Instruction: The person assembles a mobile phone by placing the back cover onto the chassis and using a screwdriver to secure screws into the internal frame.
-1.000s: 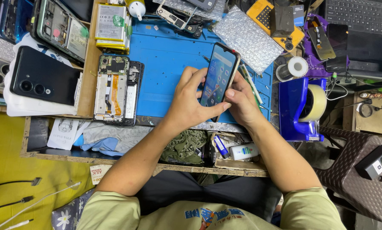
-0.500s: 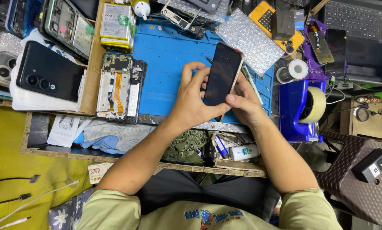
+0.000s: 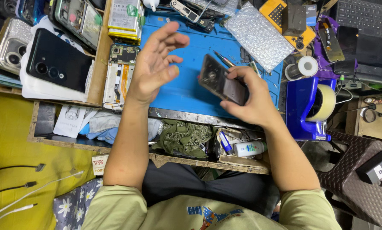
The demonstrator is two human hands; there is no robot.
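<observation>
My right hand (image 3: 250,100) grips a dark smartphone (image 3: 222,80), tilted with its back and camera facing up, over the blue work mat (image 3: 191,38). My left hand (image 3: 154,64) hovers above the mat's left part, fingers spread, holding nothing. An opened phone frame (image 3: 119,76) with exposed boards lies just left of that hand. A thin screwdriver (image 3: 223,58) rests on the mat behind the phone.
A black phone (image 3: 56,64) lies on white paper at left, with other phones behind. Bubble wrap (image 3: 259,34), a blue tape dispenser (image 3: 310,106) and a laptop keyboard (image 3: 365,17) sit at right. An open drawer (image 3: 165,140) below holds cloth and small bottles.
My left hand has let go of the phone and lifted away to the left. My right hand has turned the phone over, back side up, and lowered it.
</observation>
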